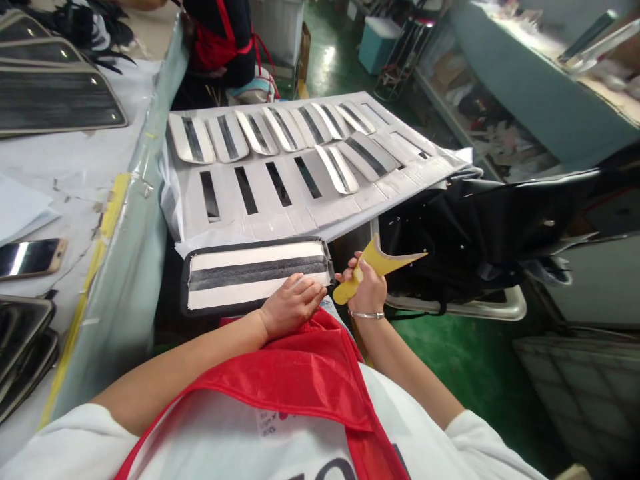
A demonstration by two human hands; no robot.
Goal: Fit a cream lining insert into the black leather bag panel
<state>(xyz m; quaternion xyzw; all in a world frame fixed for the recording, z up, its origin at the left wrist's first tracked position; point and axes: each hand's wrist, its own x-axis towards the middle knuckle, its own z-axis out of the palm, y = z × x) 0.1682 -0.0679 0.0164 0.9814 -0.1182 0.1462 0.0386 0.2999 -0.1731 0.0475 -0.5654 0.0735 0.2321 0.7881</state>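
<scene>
A rounded rectangular panel (240,275), white with a dark central stripe and a black border, lies in front of my body. My left hand (296,303) rests on its lower right part, the fingers together and pressed on the surface. Just right of the panel, my right hand (370,287) is wrapped round a curved yellow piece (383,259) with a pointed tip. The rounded lower end of the yellow piece is close to the panel's right edge.
Beyond the panel, a pale board (270,217) with dark slots carries several striped pieces (227,138). A table at left holds a phone (31,258) and dark panels (60,100). Black material (490,220) hangs at right; a person (220,40) is at the top.
</scene>
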